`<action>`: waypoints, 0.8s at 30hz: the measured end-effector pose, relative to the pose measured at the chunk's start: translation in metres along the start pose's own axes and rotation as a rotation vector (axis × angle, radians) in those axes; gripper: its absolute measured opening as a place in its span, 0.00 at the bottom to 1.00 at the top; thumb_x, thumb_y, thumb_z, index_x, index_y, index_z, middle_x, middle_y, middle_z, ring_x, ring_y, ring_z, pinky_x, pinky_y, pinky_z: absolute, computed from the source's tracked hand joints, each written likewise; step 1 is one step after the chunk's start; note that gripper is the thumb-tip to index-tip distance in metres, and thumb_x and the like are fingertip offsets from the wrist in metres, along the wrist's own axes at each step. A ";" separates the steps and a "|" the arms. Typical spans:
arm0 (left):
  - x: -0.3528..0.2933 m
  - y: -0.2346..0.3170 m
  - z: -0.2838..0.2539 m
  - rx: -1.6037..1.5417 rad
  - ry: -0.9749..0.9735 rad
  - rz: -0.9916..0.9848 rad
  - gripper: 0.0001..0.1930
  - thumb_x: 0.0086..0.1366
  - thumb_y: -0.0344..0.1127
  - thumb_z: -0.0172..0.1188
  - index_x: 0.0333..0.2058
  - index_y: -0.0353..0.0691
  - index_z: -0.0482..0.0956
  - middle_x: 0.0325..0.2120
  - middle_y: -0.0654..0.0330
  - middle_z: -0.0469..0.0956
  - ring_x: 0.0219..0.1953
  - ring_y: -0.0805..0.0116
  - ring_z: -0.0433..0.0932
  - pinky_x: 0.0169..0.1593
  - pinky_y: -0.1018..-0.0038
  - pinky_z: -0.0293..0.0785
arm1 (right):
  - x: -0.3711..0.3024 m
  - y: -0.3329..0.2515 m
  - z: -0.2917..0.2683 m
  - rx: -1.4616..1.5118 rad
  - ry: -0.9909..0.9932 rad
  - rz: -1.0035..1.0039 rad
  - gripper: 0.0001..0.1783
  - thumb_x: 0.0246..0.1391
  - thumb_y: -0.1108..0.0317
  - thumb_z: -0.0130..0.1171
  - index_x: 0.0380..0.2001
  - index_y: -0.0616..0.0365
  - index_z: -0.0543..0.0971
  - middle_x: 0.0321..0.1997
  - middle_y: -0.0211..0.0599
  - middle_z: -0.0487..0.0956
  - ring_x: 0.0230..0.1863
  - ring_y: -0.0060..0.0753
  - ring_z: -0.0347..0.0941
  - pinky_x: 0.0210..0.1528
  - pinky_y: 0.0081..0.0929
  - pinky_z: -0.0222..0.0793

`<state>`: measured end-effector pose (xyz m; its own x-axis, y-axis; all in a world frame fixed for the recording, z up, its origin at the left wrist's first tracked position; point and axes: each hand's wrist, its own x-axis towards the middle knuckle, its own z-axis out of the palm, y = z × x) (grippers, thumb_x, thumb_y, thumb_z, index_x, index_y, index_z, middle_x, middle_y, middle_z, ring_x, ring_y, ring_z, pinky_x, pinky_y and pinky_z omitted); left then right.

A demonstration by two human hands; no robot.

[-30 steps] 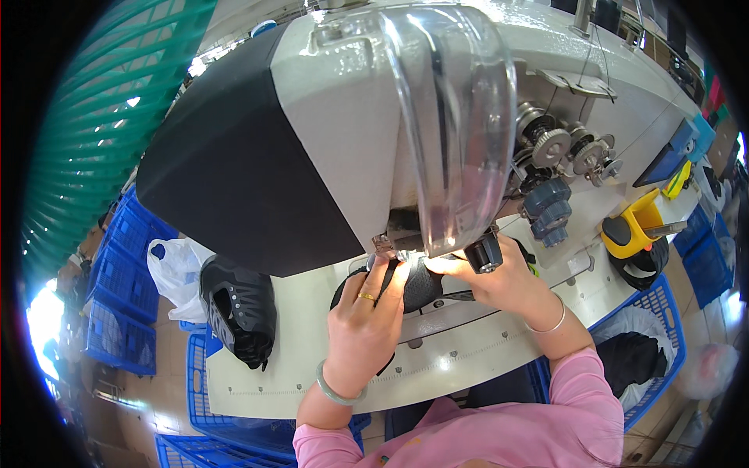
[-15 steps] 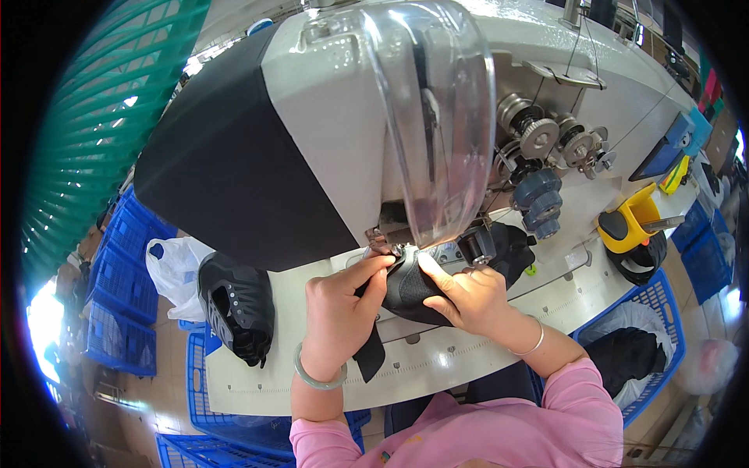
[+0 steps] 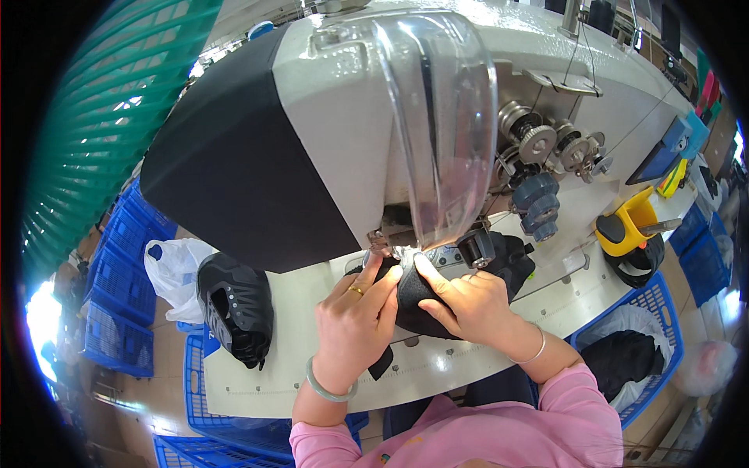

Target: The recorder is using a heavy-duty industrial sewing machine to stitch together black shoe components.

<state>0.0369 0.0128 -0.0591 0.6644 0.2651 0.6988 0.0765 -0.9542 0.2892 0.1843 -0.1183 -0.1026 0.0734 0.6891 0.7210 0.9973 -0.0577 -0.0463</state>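
Observation:
A black shoe upper (image 3: 425,290) lies on the bed of a large sewing machine (image 3: 335,125), under its needle area. My left hand (image 3: 355,320), a ring on one finger, presses the upper's left edge, thumb and fingers close to the presser foot (image 3: 384,240). On the other side my right hand (image 3: 472,304) grips the upper with its thumb near the needle and its fingers along the material. The upper's far part (image 3: 511,261) extends right beyond my right hand. The needle tip is hidden by the clear guard (image 3: 437,117) and my fingers.
Another black shoe upper (image 3: 234,312) sits on the left of the white table (image 3: 296,382). At right are a yellow holder (image 3: 628,226) and a blue basket (image 3: 671,312) with black pieces. Blue crates (image 3: 121,335) and a white plastic bag (image 3: 175,269) stand left. Thread tension dials (image 3: 538,144) jut out.
My left hand has turned and spread its fingers further over the upper. The upper has turned slightly, and its dangling black strip is now mostly hidden behind my left hand.

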 end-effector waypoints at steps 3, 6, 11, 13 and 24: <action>0.001 -0.001 0.001 0.042 0.022 0.034 0.11 0.52 0.25 0.64 0.36 0.38 0.84 0.43 0.47 0.81 0.31 0.57 0.81 0.33 0.70 0.77 | 0.002 0.001 0.001 0.021 -0.003 -0.001 0.30 0.54 0.53 0.61 0.56 0.58 0.76 0.10 0.26 0.63 0.12 0.26 0.61 0.20 0.24 0.56; 0.001 -0.002 0.001 0.062 0.008 0.039 0.11 0.52 0.25 0.64 0.37 0.38 0.84 0.42 0.47 0.82 0.30 0.58 0.81 0.32 0.71 0.77 | 0.005 0.002 -0.001 0.044 -0.025 -0.001 0.29 0.54 0.53 0.61 0.56 0.58 0.76 0.11 0.27 0.63 0.13 0.26 0.62 0.20 0.24 0.56; -0.002 -0.010 0.004 0.127 0.024 0.109 0.12 0.53 0.29 0.64 0.39 0.42 0.82 0.45 0.53 0.81 0.30 0.64 0.79 0.28 0.74 0.75 | 0.008 0.003 -0.001 0.068 -0.060 -0.005 0.29 0.55 0.53 0.60 0.56 0.58 0.76 0.11 0.30 0.64 0.12 0.30 0.62 0.19 0.26 0.57; -0.002 -0.007 0.004 0.136 0.027 0.119 0.12 0.53 0.29 0.64 0.39 0.41 0.82 0.45 0.53 0.81 0.30 0.65 0.79 0.28 0.74 0.75 | 0.009 0.006 -0.002 0.085 -0.065 0.000 0.29 0.55 0.53 0.60 0.56 0.58 0.76 0.11 0.31 0.64 0.12 0.31 0.63 0.19 0.27 0.57; -0.005 0.003 0.012 0.242 0.031 0.058 0.13 0.54 0.28 0.63 0.40 0.40 0.82 0.45 0.51 0.81 0.25 0.62 0.76 0.29 0.71 0.75 | 0.021 0.029 -0.011 0.176 -0.122 -0.044 0.19 0.52 0.51 0.62 0.38 0.55 0.82 0.13 0.34 0.72 0.15 0.35 0.71 0.19 0.30 0.63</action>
<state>0.0433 0.0066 -0.0693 0.6499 0.2093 0.7306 0.2175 -0.9723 0.0851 0.2146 -0.1132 -0.0810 0.0195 0.7712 0.6363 0.9850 0.0942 -0.1444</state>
